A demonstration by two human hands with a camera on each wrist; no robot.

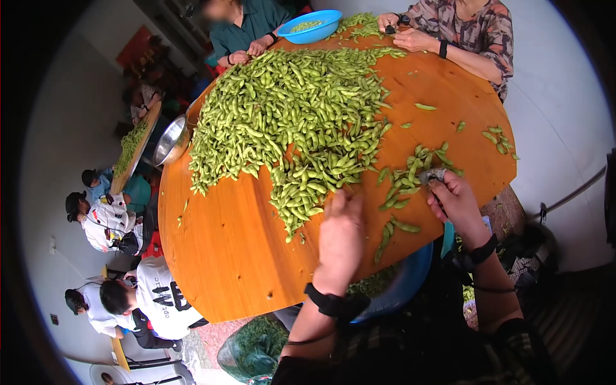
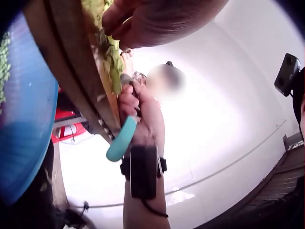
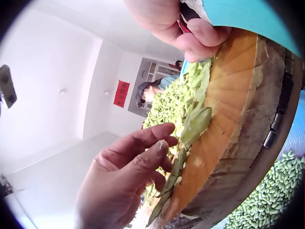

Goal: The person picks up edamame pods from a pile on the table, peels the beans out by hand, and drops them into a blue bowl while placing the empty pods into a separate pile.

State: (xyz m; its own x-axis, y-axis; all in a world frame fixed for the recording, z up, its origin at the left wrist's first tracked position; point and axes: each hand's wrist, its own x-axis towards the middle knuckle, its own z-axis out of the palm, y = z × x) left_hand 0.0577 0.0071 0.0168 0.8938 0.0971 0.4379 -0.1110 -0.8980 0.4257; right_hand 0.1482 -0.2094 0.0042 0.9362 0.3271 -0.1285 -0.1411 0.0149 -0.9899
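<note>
A large heap of green soybean pods (image 1: pixel 289 115) covers much of the round wooden table (image 1: pixel 224 256). My left hand (image 1: pixel 340 234) is at the near edge of the heap; in the right wrist view its thumb and forefinger stand apart, with pods (image 3: pixel 195 126) just beyond the fingertips. My right hand (image 1: pixel 459 202) grips a tool with a turquoise handle (image 2: pixel 123 139); the fingers hide most of it. Something grey (image 1: pixel 434 174) covers a fingertip of that hand. A small group of pods (image 1: pixel 404 183) lies beside the right hand.
Below the near table edge sits a blue basin (image 1: pixel 417 273), with shelled beans (image 3: pixel 267 195) in it. Another blue basin (image 1: pixel 312 37) stands at the far edge, a metal bowl (image 1: pixel 172 140) at the left. Two people's hands work across the table. A green sack (image 1: pixel 250 350) is on the floor.
</note>
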